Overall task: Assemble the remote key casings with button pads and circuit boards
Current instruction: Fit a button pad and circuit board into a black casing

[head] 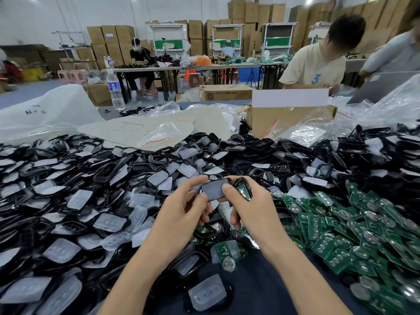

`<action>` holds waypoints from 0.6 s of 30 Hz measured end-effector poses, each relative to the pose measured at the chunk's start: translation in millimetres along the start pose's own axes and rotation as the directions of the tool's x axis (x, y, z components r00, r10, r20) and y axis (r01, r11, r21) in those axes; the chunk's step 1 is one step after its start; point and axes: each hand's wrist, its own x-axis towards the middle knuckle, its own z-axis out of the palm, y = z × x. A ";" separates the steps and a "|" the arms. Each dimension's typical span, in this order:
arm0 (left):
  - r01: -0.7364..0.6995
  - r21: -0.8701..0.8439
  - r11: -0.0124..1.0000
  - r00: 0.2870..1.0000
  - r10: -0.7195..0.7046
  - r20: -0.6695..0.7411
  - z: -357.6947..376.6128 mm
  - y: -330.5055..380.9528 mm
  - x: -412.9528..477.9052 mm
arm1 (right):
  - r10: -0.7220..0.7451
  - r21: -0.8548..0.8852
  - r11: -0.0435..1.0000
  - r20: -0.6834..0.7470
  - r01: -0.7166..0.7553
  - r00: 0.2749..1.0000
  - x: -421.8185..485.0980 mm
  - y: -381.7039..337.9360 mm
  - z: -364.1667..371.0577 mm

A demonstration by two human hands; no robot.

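Far left, black casings point(56, 178) and soft clear button pads point(109, 222) are heaped on the surface point(254, 292). The left hand point(181, 208) pinches one light, stiff casing point(214, 189) by its edges, above the heap. The right hand point(252, 208) has its grip closed on the other end, a green board point(243, 192) tucked behind. Rightward, loose circuit boards point(341, 235) are piled up. They're probably fragile, so take them by the rims.
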 end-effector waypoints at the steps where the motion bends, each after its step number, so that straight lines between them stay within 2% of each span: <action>1: -0.005 -0.006 1.000 0.999 0.005 -0.038 0.0 -0.9 0.5 | 0.008 0.015 1.000 0.006 -0.008 1.000 0.2 0.2 0.1; 6: -0.038 -0.128 0.991 0.975 0.009 -0.224 4.5 -2.2 2.5 | 0.090 0.082 0.992 0.080 -0.097 0.993 -0.9 3.5 6.7; 8: -0.039 -0.150 0.988 0.977 0.006 -0.213 11.0 -1.1 0.9 | 0.102 0.122 0.986 0.090 -0.112 0.991 -2.3 5.8 9.0; 12: -0.068 -0.062 0.996 0.979 0.054 -0.196 17.3 -1.3 -1.4 | 0.113 0.132 0.983 0.106 -0.127 0.988 -3.4 7.4 8.7; 18: -0.072 -0.071 0.995 0.985 0.060 -0.165 14.3 0.8 -0.9 | 0.099 0.149 0.982 0.095 -0.112 0.991 -2.9 6.4 8.7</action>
